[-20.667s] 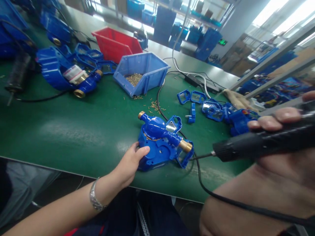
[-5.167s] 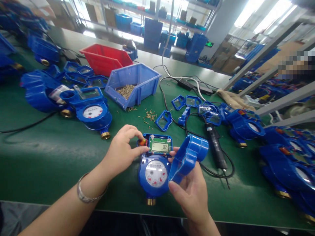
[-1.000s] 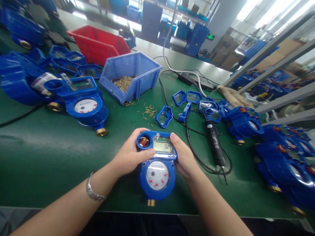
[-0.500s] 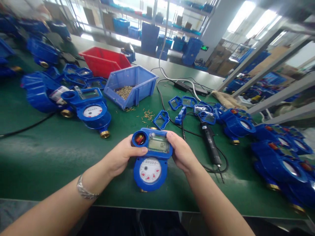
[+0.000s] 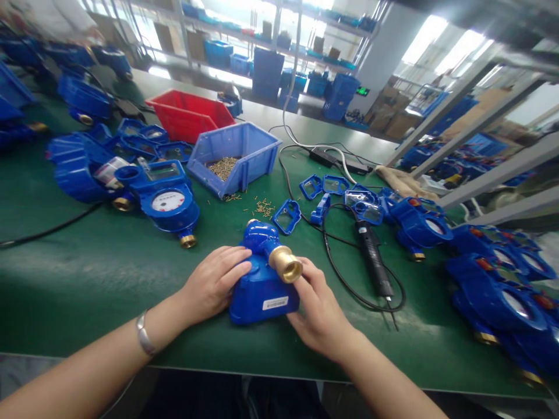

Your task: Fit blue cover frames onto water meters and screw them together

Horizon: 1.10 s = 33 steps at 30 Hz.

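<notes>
A blue water meter is between my two hands at the near middle of the bench, turned so its underside and brass threaded end face me. A white barcode label shows on its near side; its dials are hidden. My left hand grips the left side, thumb and fingers curled on the casing. On the right side, below the brass end, my right hand holds the casing with its fingers partly underneath. Just beyond the meter lie a blue cover frame and loose brass screws.
A blue bin of screws and a red bin stand behind. To the right lie a black electric screwdriver with its cable, more cover frames, and several meters. Another meter stands at left.
The meter has been turned over: its display and dial faced up before, and now its underside and brass end show. Both hands have shifted their hold on it.
</notes>
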### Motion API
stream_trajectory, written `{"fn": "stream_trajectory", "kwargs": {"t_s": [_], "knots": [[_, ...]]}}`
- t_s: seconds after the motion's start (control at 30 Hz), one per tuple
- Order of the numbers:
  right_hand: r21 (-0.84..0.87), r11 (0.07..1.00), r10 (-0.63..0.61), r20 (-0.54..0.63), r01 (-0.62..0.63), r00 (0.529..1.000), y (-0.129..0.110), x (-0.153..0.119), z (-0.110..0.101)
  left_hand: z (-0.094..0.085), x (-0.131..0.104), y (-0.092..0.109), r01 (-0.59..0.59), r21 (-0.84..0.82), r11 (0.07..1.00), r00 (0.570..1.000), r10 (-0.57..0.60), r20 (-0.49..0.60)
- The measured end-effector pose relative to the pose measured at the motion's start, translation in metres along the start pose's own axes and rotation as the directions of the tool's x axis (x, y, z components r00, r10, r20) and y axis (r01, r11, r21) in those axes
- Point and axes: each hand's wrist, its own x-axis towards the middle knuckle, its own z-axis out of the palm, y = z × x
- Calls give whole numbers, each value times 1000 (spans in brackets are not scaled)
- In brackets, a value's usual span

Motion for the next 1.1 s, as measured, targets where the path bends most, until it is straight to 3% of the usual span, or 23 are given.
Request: {"fn": "stream_trajectory", "kwargs": {"t_s": [0.07,0.1,0.13,0.17,0.2,0.23,0.27,0.3,0.33,0.4,0.53,0.6,0.67,0.73,0.8,0.87,0.9,1.0,1.1], "knots": [[-31,1000,4,-33,-5,999,0,-9,10,0,-3,2,125,-69,990,992,-125,4],[-47,999,5,-49,-7,999,-1,-13,14,0,-2,6,255,-133,958,966,-258,-4],[-67,998,1,-69,-6,998,-2,-17,17,-2,-1,11,413,-228,882,905,-425,-6],[-88,996,-7,-88,0,996,-3,-20,21,-3,2,16,568,-350,744,800,-600,23],[-108,994,-19,-109,7,994,-4,-23,25,-5,5,23,684,-483,546,666,-738,108],[-124,992,-30,-135,13,990,-6,-25,29,-6,8,29,745,-591,309,533,-809,249],[-137,990,-43,-164,21,986,-7,-27,33,-7,12,34,757,-649,73,430,-804,410],[-146,989,-52,-193,24,980,-9,-29,36,-8,15,39,742,-661,-117,368,-752,547],[-155,988,-57,-223,22,973,-11,-29,38,-8,17,42,720,-649,-244,345,-686,641],[-165,986,-64,-240,24,969,-14,-28,35,-7,21,46,689,-639,-342,352,-613,707],[83,996,-8,-45,11,999,-19,-15,3,-5,25,43,705,-629,-327,358,-602,714],[202,979,17,-23,-12,1000,-21,-5,-17,-5,27,40,724,-614,-314,347,-603,718],[206,978,6,22,-10,1000,-22,6,-35,-4,29,37,733,-609,-304,355,-592,724],[177,984,-36,209,-1,977,-24,18,-49,-4,31,34,737,-610,-289,380,-569,729],[142,990,-59,411,1,910,-24,30,-57,-5,32,31,743,-610,-276,399,-551,734],[56,998,-53,507,28,860,-21,40,-58,-5,33,28,746,-608,-272,410,-532,741],[-12,998,-42,514,56,857,-19,45,-55,-4,33,26,747,-607,-273,414,-524,745],[-227,957,-60,463,183,884,-11,57,-38,-4,35,20,752,-601,-270,418,-509,753],[-317,897,-154,429,308,890,-7,65,-23,-4,37,15,761,-592,-265,432,-474,767]]}}
